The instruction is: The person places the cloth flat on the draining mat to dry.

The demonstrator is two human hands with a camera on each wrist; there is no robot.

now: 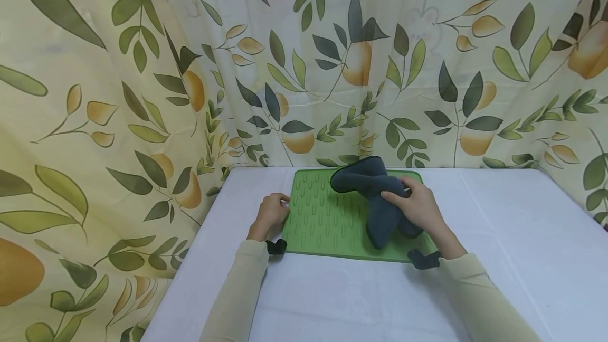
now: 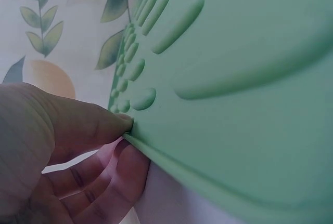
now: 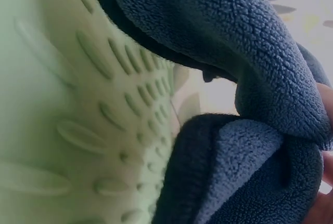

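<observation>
A green mat (image 1: 313,215) with rows of raised oval ridges lies on the white table. My left hand (image 1: 272,214) pinches its left edge between thumb and fingers; in the left wrist view the thumb (image 2: 99,122) presses on top and the fingers curl beneath the rim. Over the right half of the mat, my right hand (image 1: 420,205) grips a bunched dark blue-grey cloth (image 1: 380,194). The cloth hangs in folds from the fingers, its lower end close over the mat. Its fuzzy terry surface (image 3: 244,42) and dark bound edge show in the right wrist view.
The white tabletop (image 1: 499,215) extends on both sides of the mat and in front of it. A curtain (image 1: 332,94) printed with leaves and fruit hangs behind the table and along the left. Dark straps (image 1: 423,259) sit at both wrists.
</observation>
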